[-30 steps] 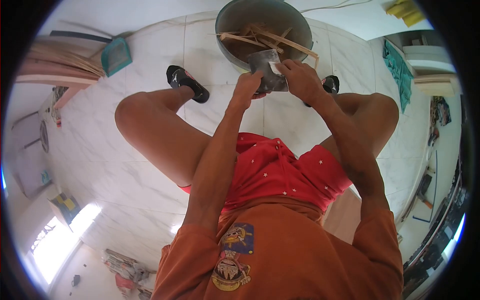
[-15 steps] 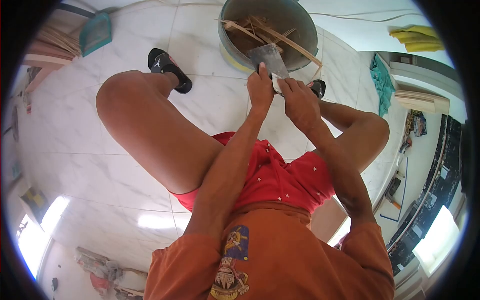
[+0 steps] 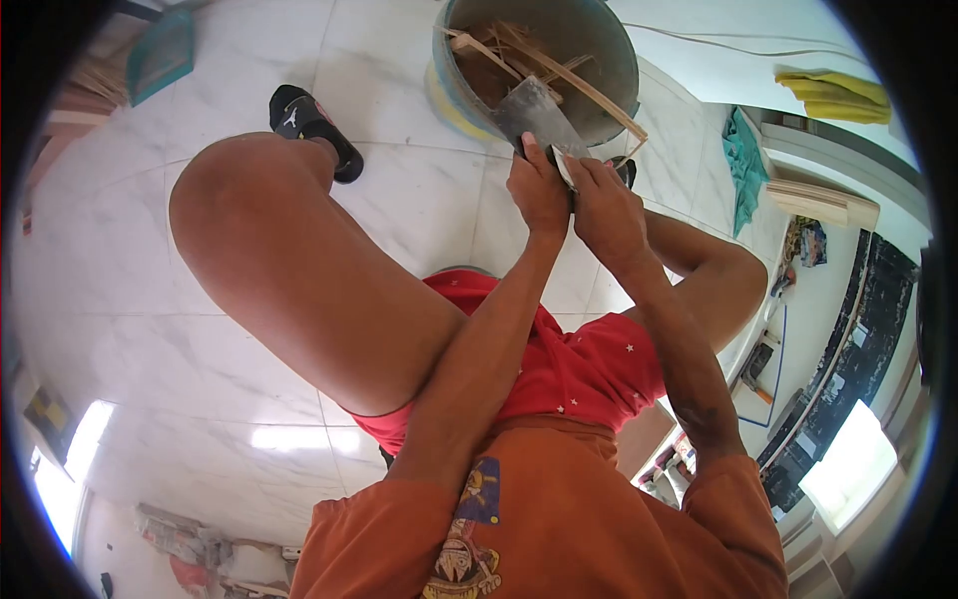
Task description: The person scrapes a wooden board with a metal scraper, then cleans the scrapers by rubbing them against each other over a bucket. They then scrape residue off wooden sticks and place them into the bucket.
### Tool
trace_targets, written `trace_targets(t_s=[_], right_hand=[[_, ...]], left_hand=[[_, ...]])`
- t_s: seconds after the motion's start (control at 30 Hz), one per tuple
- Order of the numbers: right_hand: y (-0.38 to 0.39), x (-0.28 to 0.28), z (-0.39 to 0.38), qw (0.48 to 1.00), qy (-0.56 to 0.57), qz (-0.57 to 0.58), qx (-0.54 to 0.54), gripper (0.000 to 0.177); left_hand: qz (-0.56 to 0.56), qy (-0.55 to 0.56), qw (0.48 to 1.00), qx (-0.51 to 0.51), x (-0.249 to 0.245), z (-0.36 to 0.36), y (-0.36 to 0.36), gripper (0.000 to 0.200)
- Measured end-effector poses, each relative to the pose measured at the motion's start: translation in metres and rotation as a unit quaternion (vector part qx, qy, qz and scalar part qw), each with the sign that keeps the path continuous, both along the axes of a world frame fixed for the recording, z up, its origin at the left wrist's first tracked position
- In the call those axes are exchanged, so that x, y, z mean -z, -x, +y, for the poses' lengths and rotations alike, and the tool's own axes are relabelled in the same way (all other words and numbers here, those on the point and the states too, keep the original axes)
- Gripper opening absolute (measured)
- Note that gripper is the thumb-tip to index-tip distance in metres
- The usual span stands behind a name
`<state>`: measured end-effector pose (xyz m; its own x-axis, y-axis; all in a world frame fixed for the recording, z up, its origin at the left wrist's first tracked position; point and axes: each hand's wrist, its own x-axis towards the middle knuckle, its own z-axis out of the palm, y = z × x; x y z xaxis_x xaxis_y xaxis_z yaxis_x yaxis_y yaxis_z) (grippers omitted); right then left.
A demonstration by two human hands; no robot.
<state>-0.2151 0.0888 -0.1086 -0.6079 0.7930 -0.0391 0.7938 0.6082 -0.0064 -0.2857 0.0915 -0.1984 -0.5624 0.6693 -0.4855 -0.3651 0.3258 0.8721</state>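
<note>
In my left hand (image 3: 540, 195), the fingers are wrapped round the handle end of a putty knife (image 3: 544, 112) with a wide, flat grey blade. The blade points away from me, over the near rim of a bucket (image 3: 461, 116). My right hand (image 3: 611, 212) is closed beside it, fingers bent against the handle end. A small whitish piece (image 3: 565, 166) shows between the right fingers and the knife; its kind is unclear. Wood strips and scraps (image 3: 574, 75) lie inside the bucket, and one long strip sticks out over its right rim.
My bent legs frame the white tiled floor (image 3: 259, 349). A teal dustpan (image 3: 162, 58) is at the upper left. Yellow cloth (image 3: 833, 95), a teal cloth (image 3: 742, 175) and stacked wood pieces (image 3: 823, 203) are on the right, with a hammer (image 3: 758, 371) farther down.
Both hands have moved slightly right and down in view, still holding the putty knife and whitish piece. The whitish piece now shows as a narrower sliver. The view has shifted a little.
</note>
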Motion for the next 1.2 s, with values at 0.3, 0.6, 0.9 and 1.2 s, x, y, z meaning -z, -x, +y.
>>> trace_targets(t_s=[0.3,0.6,0.9,1.2], right_hand=[[0.01,0.005,0.009,0.999,0.008,-0.017,0.041,0.04],[0.02,-0.003,0.017,0.997,0.027,-0.042,0.062,0.037],[0.01,-0.004,0.012,0.996,0.042,-0.057,0.056,0.033],[0.014,-0.003,0.019,0.996,0.047,-0.058,0.053,0.025]], left_hand=[[0.074,0.008,0.997,-0.028,-0.003,0.005,-0.006,0.056],[0.09,-0.013,0.996,-0.014,0.0,0.003,-0.004,0.054],[0.075,-0.006,0.997,0.011,0.006,0.0,-0.007,0.053],[0.078,-0.052,0.996,-0.004,-0.008,-0.002,-0.003,0.05]])
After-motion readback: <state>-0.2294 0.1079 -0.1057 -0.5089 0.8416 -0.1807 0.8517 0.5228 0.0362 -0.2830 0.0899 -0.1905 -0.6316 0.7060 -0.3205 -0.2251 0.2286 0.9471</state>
